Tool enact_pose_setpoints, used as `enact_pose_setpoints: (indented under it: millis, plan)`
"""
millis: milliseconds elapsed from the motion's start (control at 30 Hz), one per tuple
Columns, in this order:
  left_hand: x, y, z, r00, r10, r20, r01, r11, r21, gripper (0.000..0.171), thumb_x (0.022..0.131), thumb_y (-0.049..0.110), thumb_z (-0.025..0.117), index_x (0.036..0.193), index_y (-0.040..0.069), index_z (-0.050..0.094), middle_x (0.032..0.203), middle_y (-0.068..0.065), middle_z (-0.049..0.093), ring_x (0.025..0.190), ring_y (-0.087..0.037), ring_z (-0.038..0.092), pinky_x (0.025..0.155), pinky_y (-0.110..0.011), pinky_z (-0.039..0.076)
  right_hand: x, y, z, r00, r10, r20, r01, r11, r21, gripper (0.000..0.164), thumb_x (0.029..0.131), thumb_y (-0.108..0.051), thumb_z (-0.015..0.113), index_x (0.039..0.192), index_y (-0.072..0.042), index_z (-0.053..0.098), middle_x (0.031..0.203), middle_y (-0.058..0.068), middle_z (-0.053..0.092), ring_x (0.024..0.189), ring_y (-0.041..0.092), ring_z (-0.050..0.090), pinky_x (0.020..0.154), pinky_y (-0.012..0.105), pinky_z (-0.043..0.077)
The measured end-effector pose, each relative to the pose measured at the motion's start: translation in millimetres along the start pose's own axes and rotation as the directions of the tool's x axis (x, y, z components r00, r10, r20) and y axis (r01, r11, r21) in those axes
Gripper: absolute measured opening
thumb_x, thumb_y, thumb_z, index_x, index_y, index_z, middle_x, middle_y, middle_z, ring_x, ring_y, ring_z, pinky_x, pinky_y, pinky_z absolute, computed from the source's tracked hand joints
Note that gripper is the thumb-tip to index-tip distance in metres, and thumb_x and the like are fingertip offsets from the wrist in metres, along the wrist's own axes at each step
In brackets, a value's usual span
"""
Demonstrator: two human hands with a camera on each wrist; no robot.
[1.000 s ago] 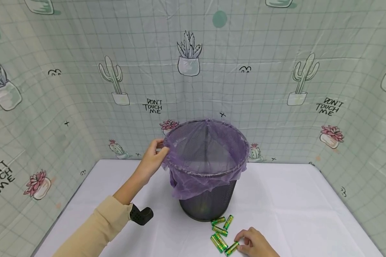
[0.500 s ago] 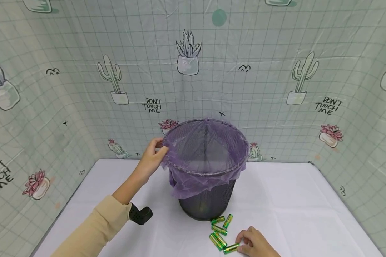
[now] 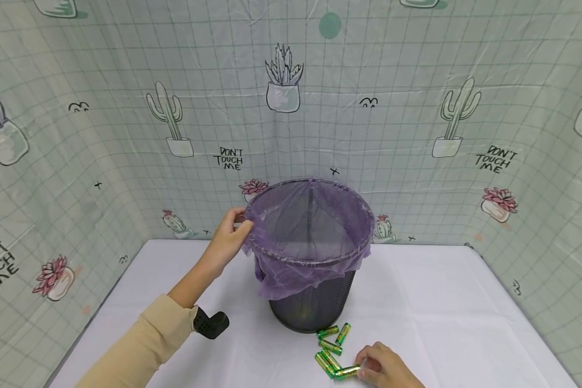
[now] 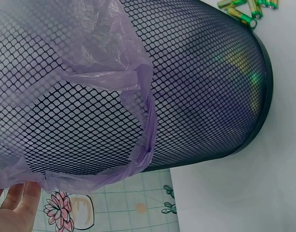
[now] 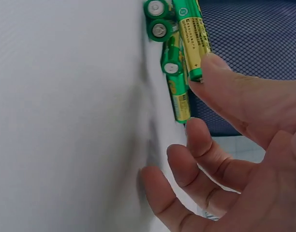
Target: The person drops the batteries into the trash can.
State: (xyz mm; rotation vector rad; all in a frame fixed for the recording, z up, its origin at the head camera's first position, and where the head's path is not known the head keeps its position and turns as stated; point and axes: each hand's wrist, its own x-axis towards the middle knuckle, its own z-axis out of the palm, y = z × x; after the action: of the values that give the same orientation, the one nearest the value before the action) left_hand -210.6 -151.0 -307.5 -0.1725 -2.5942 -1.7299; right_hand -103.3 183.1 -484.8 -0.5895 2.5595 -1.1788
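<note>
A black mesh wastebasket stands upright on the table, lined with a thin purple plastic bag folded over its rim. My left hand grips the rim and bag at the left side, fingers outside in the left wrist view. Low to the right, my right hand pinches one end of a green and gold battery between thumb and index finger. Its other three fingers are spread and bent in the right wrist view. Several more batteries lie loose in front of the basket.
The table has a white cover. A cactus-print cloth hangs behind and at both sides. Green and yellow shapes show through the mesh near the basket's bottom. A black device sticks out from the left cuff.
The battery at my right fingertips has turned from slanted to nearly level, its far end swinging left against the neighbouring batteries. My left hand keeps its hold on the rim.
</note>
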Motion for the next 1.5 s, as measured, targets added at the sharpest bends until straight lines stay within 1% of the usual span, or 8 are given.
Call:
enact_pose_setpoints:
  millis: [167, 400, 500, 733, 900, 1167, 1300, 1500]
  plan:
    - [0.2, 0.1, 0.0, 1.0, -0.002, -0.003, 0.002, 1.0, 0.004, 0.052, 0.094, 0.02, 0.041, 0.14, 0.0, 0.028, 0.137, -0.02, 0.037, 0.119, -0.032, 0.044, 0.099, -0.045, 0.038, -2.8, -6.3, -4.7, 0.988, -0.134, -0.071, 0.131, 0.991, -0.039, 0.011, 0.086, -0.019, 0.063, 0.091, -0.01, 0.06, 0.081, -0.008, 0.044, 0.072, -0.004, 0.036, 0.058, 0.019, 0.036]
    - [0.4, 0.0, -0.1, 1.0, 0.0, -0.004, 0.0, 1.0, 0.007, 0.052, 0.094, 0.02, 0.041, 0.14, 0.0, 0.028, 0.137, -0.02, 0.037, 0.119, -0.032, 0.044, 0.098, -0.045, 0.038, -3.6, -26.3, -21.0, 0.973, -0.167, -0.158, 0.15, 0.982, -0.115, 0.007, 0.09, -0.019, 0.058, 0.093, -0.012, 0.06, 0.087, -0.009, 0.047, 0.076, -0.006, 0.039, 0.06, 0.019, 0.042]
    - [0.8, 0.1, 0.2, 1.0, -0.002, -0.006, 0.002, 1.0, 0.005, 0.051, 0.094, 0.019, 0.041, 0.14, 0.0, 0.028, 0.137, -0.02, 0.038, 0.119, -0.032, 0.044, 0.098, -0.044, 0.038, -4.9, -37.3, -28.1, 0.942, -0.235, -0.241, 0.197, 0.965, -0.172, 0.002, 0.09, -0.015, 0.058, 0.092, -0.015, 0.06, 0.087, -0.011, 0.05, 0.076, -0.006, 0.042, 0.06, 0.02, 0.042]
    - [1.0, 0.0, 0.1, 1.0, 0.0, -0.009, 0.0, 1.0, 0.004, 0.051, 0.094, 0.019, 0.041, 0.139, 0.0, 0.029, 0.136, -0.02, 0.039, 0.118, -0.032, 0.044, 0.098, -0.044, 0.039, -3.7, -67.9, -50.4, 0.844, -0.352, -0.405, 0.257, 0.928, -0.272, 0.016, 0.086, -0.007, 0.062, 0.088, -0.023, 0.06, 0.087, -0.02, 0.05, 0.079, -0.004, 0.048, 0.066, 0.02, 0.046]
    - [0.7, -0.1, 0.1, 1.0, -0.002, -0.01, 0.002, 1.0, 0.01, 0.051, 0.094, 0.02, 0.041, 0.139, 0.0, 0.03, 0.135, -0.02, 0.039, 0.118, -0.032, 0.045, 0.098, -0.044, 0.039, -2.1, -86.6, -69.4, 0.809, -0.398, -0.433, 0.277, 0.908, -0.315, 0.012, 0.087, -0.007, 0.061, 0.091, -0.019, 0.061, 0.089, -0.017, 0.051, 0.08, -0.002, 0.047, 0.067, 0.019, 0.046]
    - [1.7, -0.2, -0.1, 1.0, -0.001, -0.016, 0.002, 1.0, 0.018, 0.051, 0.094, 0.02, 0.042, 0.139, 0.001, 0.03, 0.135, -0.02, 0.04, 0.117, -0.032, 0.046, 0.098, -0.044, 0.039, 1.5, -117.2, -97.8, 0.751, -0.461, -0.473, 0.326, 0.881, -0.343, 0.022, 0.084, 0.001, 0.061, 0.094, -0.019, 0.059, 0.091, -0.013, 0.051, 0.081, 0.0, 0.045, 0.07, 0.013, 0.038]
    - [1.0, -0.2, -0.5, 1.0, -0.003, -0.015, 0.003, 1.0, 0.021, 0.051, 0.094, 0.02, 0.042, 0.14, 0.001, 0.029, 0.135, -0.02, 0.039, 0.117, -0.032, 0.046, 0.098, -0.044, 0.039, 4.8, -132.1, -108.1, 0.735, -0.476, -0.483, 0.338, 0.875, -0.348, 0.019, 0.086, 0.001, 0.059, 0.095, -0.016, 0.059, 0.093, -0.012, 0.052, 0.083, 0.0, 0.044, 0.072, 0.013, 0.036]
    - [1.9, -1.0, 0.2, 1.0, -0.014, -0.013, 0.014, 1.0, 0.011, 0.051, 0.095, 0.02, 0.042, 0.14, 0.001, 0.028, 0.137, -0.019, 0.039, 0.118, -0.031, 0.045, 0.098, -0.043, 0.039, 15.7, -146.5, -113.7, 0.746, -0.462, -0.479, 0.312, 0.879, -0.362, 0.013, 0.089, -0.006, 0.059, 0.097, -0.016, 0.059, 0.093, -0.011, 0.051, 0.085, 0.002, 0.043, 0.07, 0.017, 0.037]
